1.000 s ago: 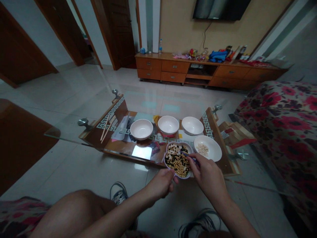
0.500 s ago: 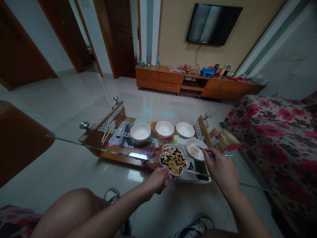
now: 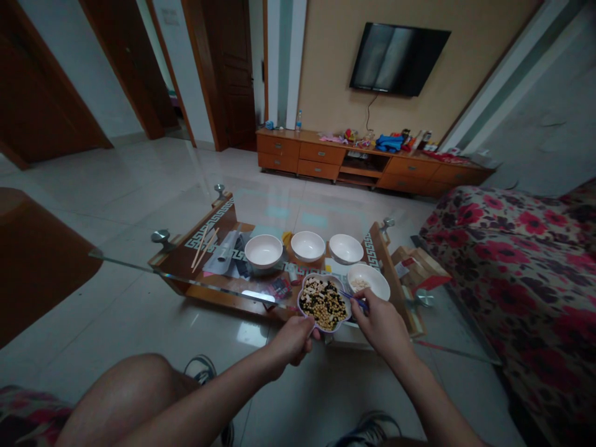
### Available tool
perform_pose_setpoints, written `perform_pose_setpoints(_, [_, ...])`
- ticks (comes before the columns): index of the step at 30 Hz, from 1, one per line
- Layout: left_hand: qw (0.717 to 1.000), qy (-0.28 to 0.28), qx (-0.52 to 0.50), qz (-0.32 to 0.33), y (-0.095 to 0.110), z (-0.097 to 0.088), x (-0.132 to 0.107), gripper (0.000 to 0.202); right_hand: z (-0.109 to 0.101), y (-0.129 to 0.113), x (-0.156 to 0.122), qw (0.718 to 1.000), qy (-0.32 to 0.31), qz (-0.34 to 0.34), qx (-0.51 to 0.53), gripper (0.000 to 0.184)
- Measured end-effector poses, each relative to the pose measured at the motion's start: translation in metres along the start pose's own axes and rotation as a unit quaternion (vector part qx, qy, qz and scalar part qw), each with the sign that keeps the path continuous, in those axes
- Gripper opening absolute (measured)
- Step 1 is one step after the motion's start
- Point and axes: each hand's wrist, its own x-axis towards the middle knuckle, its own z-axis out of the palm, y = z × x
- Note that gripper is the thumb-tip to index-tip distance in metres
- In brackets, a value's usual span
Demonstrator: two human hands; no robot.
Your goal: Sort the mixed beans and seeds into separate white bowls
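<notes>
My left hand point(image 3: 298, 338) is closed on the near edge of a flower-shaped bowl point(image 3: 347, 310), which it holds at the front edge of the glass table. Mixed in this bowl are yellow beans, black beans and pale flat pieces point(image 3: 315, 285). Between the fingers of my right hand point(image 3: 379, 320) are slim dark blue tweezers point(image 3: 351, 296), their tips over the bowl's right side. Whether the tips grip a piece is too small to tell. Just beyond my right hand stands a round white bowl point(image 3: 379, 282) with some pale pieces in it.
Three more white bowls point(image 3: 264, 251) point(image 3: 308, 246) point(image 3: 346, 249) stand in a row on the glass table point(image 3: 139, 245). Chopsticks point(image 3: 205, 250) and papers lie to the left. A paper bag point(image 3: 421, 267) is at the right, beside a flowered sofa point(image 3: 493, 261).
My right hand has moved left with the tweezers, from the white bowl with pale pieces to the flower-shaped bowl. My left hand still holds that bowl, nearly in place.
</notes>
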Motion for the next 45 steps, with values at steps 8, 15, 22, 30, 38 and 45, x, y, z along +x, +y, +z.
perform_pose_setpoints(8, [1.0, 0.006, -0.014, -0.007, -0.005, -0.001, 0.018, 0.055, 0.012, -0.002, 0.004, 0.999, 0.004, -0.029, 0.045, 0.027])
perform_pose_setpoints(15, [1.0, 0.001, -0.012, -0.019, -0.001, -0.01, 0.027, 0.054, 0.024, 0.001, 0.021, 0.994, 0.007, -0.07, 0.081, 0.028])
perform_pose_setpoints(22, [1.0, -0.001, 0.011, -0.018, 0.002, -0.018, 0.035, 0.058, 0.037, 0.007, 0.035, 0.994, -0.005, -0.078, 0.08, 0.026])
perform_pose_setpoints(30, [1.0, 0.007, 0.014, -0.025, 0.007, -0.019, 0.034, 0.056, 0.046, 0.009, 0.04, 0.993, -0.007, -0.087, 0.079, 0.025])
perform_pose_setpoints(38, [0.999, 0.007, 0.014, -0.036, 0.007, -0.019, 0.032, 0.051, 0.051, 0.01, 0.036, 0.994, -0.022, -0.089, 0.066, 0.023])
perform_pose_setpoints(45, [0.999, 0.006, 0.016, -0.027, 0.004, -0.019, 0.034, 0.055, 0.048, 0.009, 0.034, 0.993, -0.005, -0.106, 0.048, 0.021])
